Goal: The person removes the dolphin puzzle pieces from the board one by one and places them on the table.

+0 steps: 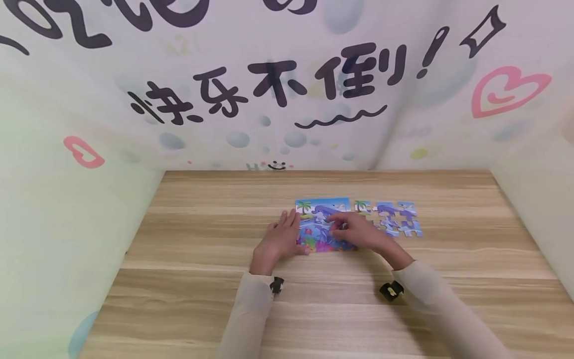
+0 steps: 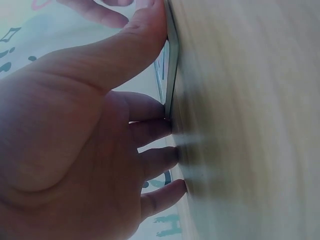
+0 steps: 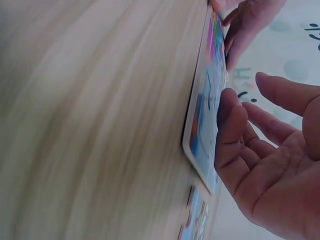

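Board (image 1: 322, 244) flat on table (image 1: 202, 289), pieces (image 1: 407, 227) just right of it. Left hand (image 1: 281, 238) outstretched along the board's left edge, thumb at near corner; right hand (image 1: 358, 231) over the right half, fingers loosely bent, no piece seen in it, contact unclear. Judgement: brace lightly from the left, press straight down with the right, avoid dragging the sleeve across pieces.

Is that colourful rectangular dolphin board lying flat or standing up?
Flat: the dolphin board lies face up on the light brown wood-grain table, its edge close along the surface in the right wrist view.
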Demonstrator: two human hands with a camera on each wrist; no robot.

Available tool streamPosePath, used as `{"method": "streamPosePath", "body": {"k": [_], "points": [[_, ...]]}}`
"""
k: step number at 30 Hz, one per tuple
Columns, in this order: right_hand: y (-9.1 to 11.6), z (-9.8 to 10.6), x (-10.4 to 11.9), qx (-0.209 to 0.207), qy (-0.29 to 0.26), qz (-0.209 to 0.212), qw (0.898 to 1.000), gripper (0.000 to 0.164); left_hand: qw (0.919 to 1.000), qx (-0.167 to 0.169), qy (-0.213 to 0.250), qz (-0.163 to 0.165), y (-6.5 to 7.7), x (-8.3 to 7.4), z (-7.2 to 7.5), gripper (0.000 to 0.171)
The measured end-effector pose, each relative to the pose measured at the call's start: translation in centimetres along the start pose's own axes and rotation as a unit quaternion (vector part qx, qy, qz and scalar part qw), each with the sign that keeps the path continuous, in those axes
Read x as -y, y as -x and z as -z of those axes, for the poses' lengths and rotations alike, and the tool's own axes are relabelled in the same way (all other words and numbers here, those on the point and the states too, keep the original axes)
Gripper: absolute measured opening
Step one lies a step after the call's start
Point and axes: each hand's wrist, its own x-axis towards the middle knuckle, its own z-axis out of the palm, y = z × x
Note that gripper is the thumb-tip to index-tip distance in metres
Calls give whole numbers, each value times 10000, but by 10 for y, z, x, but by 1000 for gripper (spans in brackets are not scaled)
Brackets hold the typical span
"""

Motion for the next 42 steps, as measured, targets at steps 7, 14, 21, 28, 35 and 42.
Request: {"method": "streamPosePath", "body": {"k": [7,14,21,28,35,42], "points": [[-8,-11,8,32,214,-11,9998,27,10000,5,-24,-1,-1,1,-1,101],[-14,-22,15,10,393,-61,9992,24,9999,-20,-121,-29,-1,1,-1,102],[-18,-28,22,110,864,-228,9959,23,9999,-27,-132,-47,-2,1,-1,102],[-18,-27,25,153,728,-191,9970,15,10000,-21,10,-20,-2,1,0,102],[-19,-27,22,78,209,-198,9996,6,10000,-56,17,1,-2,1,0,102],[-20,-32,24,-130,-90,-279,9995,4,10000,-31,41,19,-1,0,1,103]]}}
